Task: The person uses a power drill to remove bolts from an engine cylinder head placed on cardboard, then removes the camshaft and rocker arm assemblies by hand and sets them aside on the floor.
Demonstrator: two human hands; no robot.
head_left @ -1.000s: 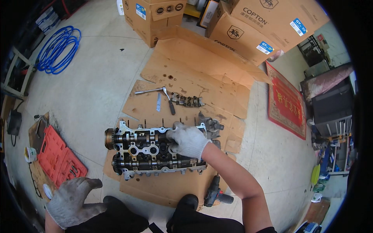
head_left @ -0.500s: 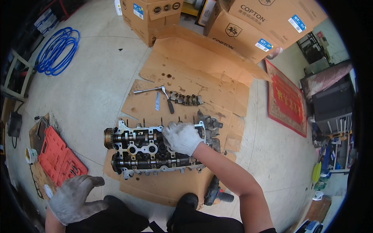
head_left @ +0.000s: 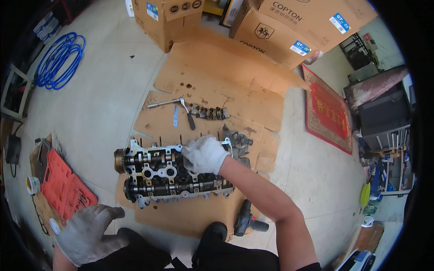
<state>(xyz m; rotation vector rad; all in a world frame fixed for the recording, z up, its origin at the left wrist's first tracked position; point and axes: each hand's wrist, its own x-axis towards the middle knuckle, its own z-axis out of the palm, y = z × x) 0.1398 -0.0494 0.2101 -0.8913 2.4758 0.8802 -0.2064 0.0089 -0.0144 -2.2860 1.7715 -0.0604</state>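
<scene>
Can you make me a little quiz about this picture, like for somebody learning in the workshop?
1. Which gloved hand is over the engine cylinder head?
2. True or false: the cordless drill lies closer to the person's right shoe than the ratchet wrench does.
3. What colour is the plastic tool case?
A. Green
B. Red
C. White

Key:
1. The right hand.
2. True.
3. B.
</scene>
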